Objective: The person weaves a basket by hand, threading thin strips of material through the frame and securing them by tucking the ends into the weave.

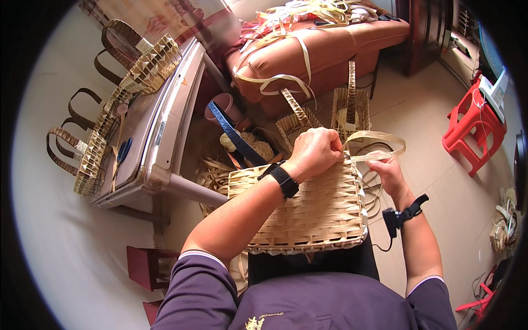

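A pale woven basket [308, 212] rests on my lap, its woven side facing up. My left hand [319, 149] is closed at the basket's far right corner, fingers bent around a flat straw-coloured strip [393, 137]. From that corner the strip bows out in a loop to the right. Just below the loop my right hand [389, 175] is closed, thumb and fingertips pinched by the strip's lower run. The fingertips of both hands are partly hidden. A blue band [234, 132] rises beyond the basket's far left corner; whether it is attached there, I cannot tell.
Baskets with brown handles [91, 151] line the table [165, 148] at left, near blue-handled scissors [124, 149]. Two narrow handled baskets [352, 104] stand on the floor ahead, before an orange-brown sofa [324, 52] heaped with strips. A red stool [474, 129] stands right.
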Demonstrator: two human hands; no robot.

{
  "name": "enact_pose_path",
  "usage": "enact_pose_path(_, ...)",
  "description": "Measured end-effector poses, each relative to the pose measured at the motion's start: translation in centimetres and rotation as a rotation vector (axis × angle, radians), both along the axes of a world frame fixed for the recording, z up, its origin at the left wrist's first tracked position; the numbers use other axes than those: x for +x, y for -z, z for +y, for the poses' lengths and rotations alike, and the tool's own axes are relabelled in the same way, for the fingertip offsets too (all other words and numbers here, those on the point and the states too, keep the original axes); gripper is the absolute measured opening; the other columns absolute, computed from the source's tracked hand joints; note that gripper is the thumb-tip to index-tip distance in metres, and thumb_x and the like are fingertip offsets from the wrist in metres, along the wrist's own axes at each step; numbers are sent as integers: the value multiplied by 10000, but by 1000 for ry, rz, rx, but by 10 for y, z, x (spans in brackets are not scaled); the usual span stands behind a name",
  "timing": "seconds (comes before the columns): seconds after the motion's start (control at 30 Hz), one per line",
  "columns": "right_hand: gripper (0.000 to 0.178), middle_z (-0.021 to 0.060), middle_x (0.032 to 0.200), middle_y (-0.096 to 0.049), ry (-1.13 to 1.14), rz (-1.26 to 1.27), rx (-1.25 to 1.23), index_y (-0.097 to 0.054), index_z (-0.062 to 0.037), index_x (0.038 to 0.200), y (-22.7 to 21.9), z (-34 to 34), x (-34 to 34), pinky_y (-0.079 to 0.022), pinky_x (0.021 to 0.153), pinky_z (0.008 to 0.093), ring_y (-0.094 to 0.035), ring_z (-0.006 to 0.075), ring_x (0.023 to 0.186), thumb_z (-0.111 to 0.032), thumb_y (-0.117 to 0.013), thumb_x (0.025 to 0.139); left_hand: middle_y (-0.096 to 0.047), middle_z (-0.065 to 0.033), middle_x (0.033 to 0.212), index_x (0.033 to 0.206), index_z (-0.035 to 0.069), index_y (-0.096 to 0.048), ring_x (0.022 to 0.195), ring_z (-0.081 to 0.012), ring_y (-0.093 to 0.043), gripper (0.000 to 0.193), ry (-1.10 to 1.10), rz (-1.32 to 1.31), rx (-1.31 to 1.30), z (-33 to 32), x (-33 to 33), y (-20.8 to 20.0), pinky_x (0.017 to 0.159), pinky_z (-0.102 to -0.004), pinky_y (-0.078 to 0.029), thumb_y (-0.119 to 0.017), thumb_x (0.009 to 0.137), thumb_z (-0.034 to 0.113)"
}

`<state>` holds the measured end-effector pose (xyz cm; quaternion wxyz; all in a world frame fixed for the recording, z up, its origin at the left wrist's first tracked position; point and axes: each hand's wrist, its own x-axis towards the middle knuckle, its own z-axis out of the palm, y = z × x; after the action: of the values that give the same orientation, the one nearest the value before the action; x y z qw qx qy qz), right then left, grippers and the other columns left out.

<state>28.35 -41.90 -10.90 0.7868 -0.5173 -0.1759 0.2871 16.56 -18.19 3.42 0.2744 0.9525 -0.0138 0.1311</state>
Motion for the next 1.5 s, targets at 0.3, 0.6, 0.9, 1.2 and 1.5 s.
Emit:
enact_pose_path(0.3, 49, -8, 895, -639, 105, -621, -213, -750, 9, 939, -44, 45, -48, -480, 772, 244, -583, 82, 857, -28, -719, 931, -708, -97, 739, 795, 77, -718, 719, -273, -704, 164, -30, 43, -29, 0, -4, 3, 673, -387, -539, -828, 766, 195)
enact_pose_path(0.6, 112, 92, 904, -721, 246, -568, -291, -782, 31, 977, -50, 59, -59, -501, 792, 314, -648, 182, 862, -34, -719, 910, -702, -89, 732, 785, 80, -711, 713, -269, -696, 182, -35, 40, -56, 4, -2, 4, 671, -393, -530, -847, 754, 197)
enact_pose_path(0.9, 117, 126, 1004, -712, 271, -938, -318, -750, 18, 1014, -47, 49, -59, -503, 888, 369, -642, 280, 987, -33, -704, 918, -698, -73, 721, 784, 87, -713, 685, -245, -687, 172, -28, 26, -24, 6, -2, 5, 656, -372, -528, -856, 747, 178)
enact_pose_path(1.2, 57, -32, 917, -670, -84, -137, -9, -681, -28, 1002, -53, 55, -42, -478, 752, 219, -582, 51, 838, -44, -658, 952, -694, -26, 738, 847, 86, -727, 683, -164, -659, 167, 5, 144, -79, 4, -2, -10, 672, -330, -522, -849, 773, 172)
enact_pose_path(1.5, 107, -6, 893, -642, -25, -59, -25, -665, -68, 898, -40, -3, -29, -502, 835, 282, -584, 96, 827, -133, -608, 962, -684, 11, 861, 1068, 11, -677, 781, -47, -633, 203, 308, 325, -632, 14, 11, -42, 701, -224, -523, -766, 931, 131)
